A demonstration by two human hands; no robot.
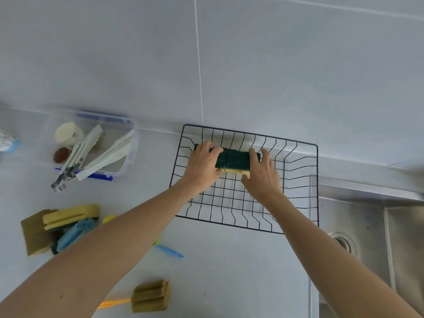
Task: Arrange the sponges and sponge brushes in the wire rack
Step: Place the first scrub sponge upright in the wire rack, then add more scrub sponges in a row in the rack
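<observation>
A black wire rack [298, 143] stands on the counter against the wall. Inside it, along the far side, two green-topped yellow sponges [234, 160] lie end to end. My left hand [203, 165] grips the left sponge and my right hand [261, 173] grips the right one, pressing them together. To the left on the counter lies a pile of sponges and sponge brushes [62, 226], yellow, olive and blue. A blue brush handle [171, 251] sticks out below my left forearm. An olive sponge brush with an orange handle [150, 296] lies near the front.
A clear plastic box [128, 157] with tongs and small items sits at the back left. A steel sink [371, 226] with a drain lies right of the rack. A tiled wall rises behind.
</observation>
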